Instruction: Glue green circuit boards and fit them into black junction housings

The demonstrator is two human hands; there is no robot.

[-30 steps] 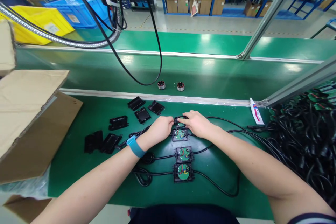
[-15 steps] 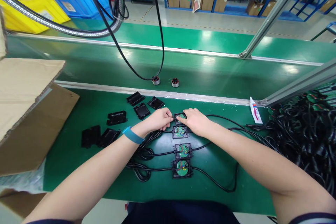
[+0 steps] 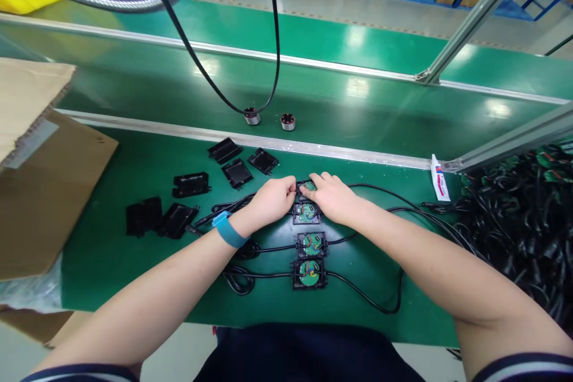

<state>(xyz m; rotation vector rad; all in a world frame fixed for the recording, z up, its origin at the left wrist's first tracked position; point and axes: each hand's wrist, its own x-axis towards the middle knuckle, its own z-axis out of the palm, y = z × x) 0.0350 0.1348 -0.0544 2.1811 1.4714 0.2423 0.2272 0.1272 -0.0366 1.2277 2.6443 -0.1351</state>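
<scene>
A column of black plastic housings runs down the bench, each holding a green circuit board with coloured wires. My left hand (image 3: 276, 198) is closed in a pinch at the left edge of the farthest housing (image 3: 301, 190), on the black cable (image 3: 242, 199) there; its fingers hide most of the grip. On the other side, my right hand (image 3: 330, 196) grips that same housing, thumb over its board. Nearer me lie the second housing (image 3: 307, 213), a third housing (image 3: 312, 245) and the nearest housing (image 3: 308, 274), with cables leaving both sides.
Several loose black covers (image 3: 237, 173) lie left of the hands. Two metal ring-shaped parts (image 3: 288, 122) stand beyond the rail. A white tube (image 3: 440, 179) and a heap of black cables (image 3: 514, 245) are at right. A cardboard box (image 3: 58, 191) stands left; a black cable loop (image 3: 276, 30) hangs ahead.
The view has tilted down, so the scene sits higher in the picture. My left fingers have curled in more tightly at the housing's edge. My right hand stays on the same housing.
</scene>
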